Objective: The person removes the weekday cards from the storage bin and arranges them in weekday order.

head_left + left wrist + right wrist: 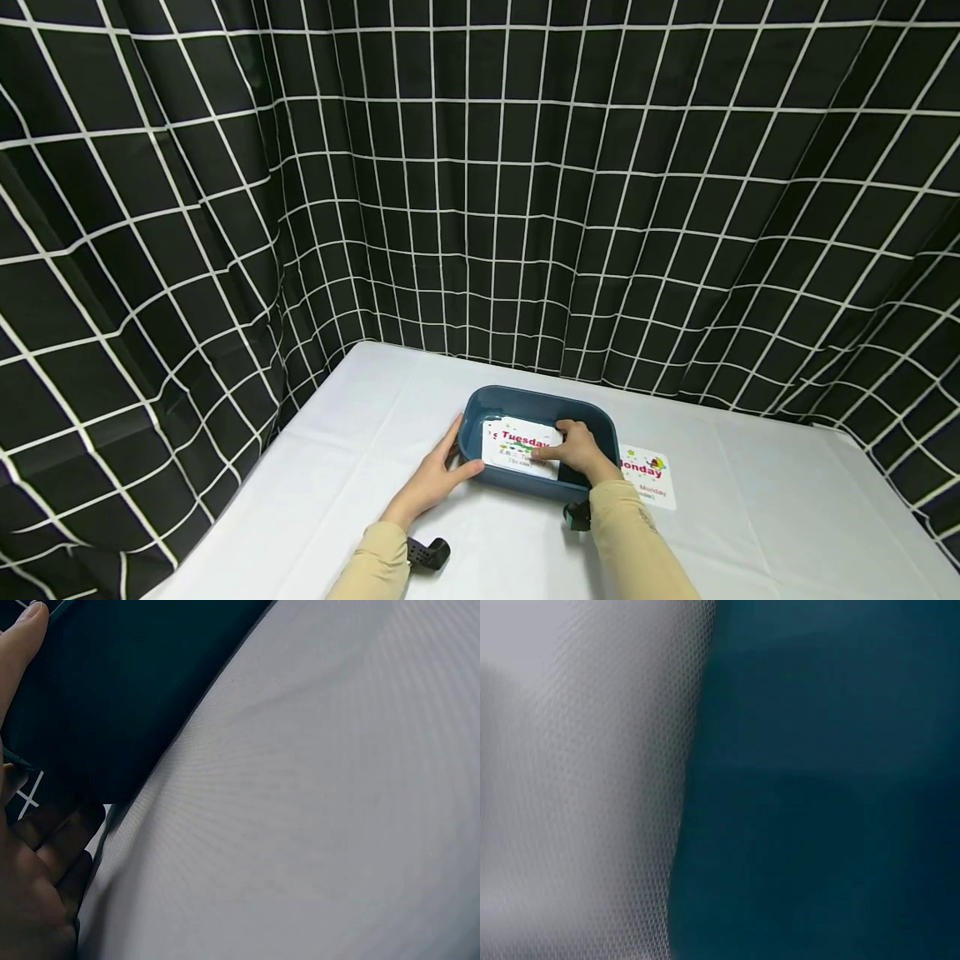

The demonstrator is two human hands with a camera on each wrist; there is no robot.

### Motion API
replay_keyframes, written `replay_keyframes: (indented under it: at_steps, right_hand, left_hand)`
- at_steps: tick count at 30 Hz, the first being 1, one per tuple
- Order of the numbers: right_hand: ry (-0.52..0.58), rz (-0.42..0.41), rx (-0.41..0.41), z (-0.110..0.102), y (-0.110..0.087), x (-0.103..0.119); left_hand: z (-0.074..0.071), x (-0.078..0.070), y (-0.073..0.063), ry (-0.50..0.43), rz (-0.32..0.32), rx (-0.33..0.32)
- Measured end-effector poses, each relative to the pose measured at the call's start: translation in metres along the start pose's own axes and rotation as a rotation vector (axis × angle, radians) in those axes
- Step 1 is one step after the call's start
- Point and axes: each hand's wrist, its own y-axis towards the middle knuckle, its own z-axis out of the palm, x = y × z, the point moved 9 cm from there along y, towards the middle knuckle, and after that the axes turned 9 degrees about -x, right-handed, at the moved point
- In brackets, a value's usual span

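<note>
A dark blue bin (536,398) stands on the table, with a white card reading "Tuesday" (517,457) inside it. The edge of another card, showing a letter "S", peeks out behind at the left. My left hand (438,475) holds the bin's left end, thumb at the near rim and fingers along the outer side; the left wrist view shows the thumb (26,630) on the rim. Reaching over the near wall, my right hand (577,452) grips the right side of the Tuesday card with thumb and fingers. In the right wrist view, the bin wall (817,787) hides that hand.
Right of the bin, a "Monday" card (652,479) lies on the white tablecloth (750,500), partly covered by the bin and right sleeve. A black curtain with white grid lines (487,208) hangs behind the table. Dark wrist devices (429,553) sit at both cuffs.
</note>
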Motion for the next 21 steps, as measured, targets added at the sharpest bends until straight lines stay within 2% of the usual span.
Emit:
replay_keyframes:
  at_steps: [14, 21]
  right_hand:
    - [-0.079, -0.008, 0.022, 0.0031, 0.0007, -0.0005]
    - [-0.079, 0.001, 0.019, 0.0046, 0.0022, -0.0015]
  left_hand:
    - [-0.0016, -0.0005, -0.0019, 0.009, -0.016, 0.004]
    - [-0.0014, -0.0001, -0.0017, 0.007, -0.008, -0.006]
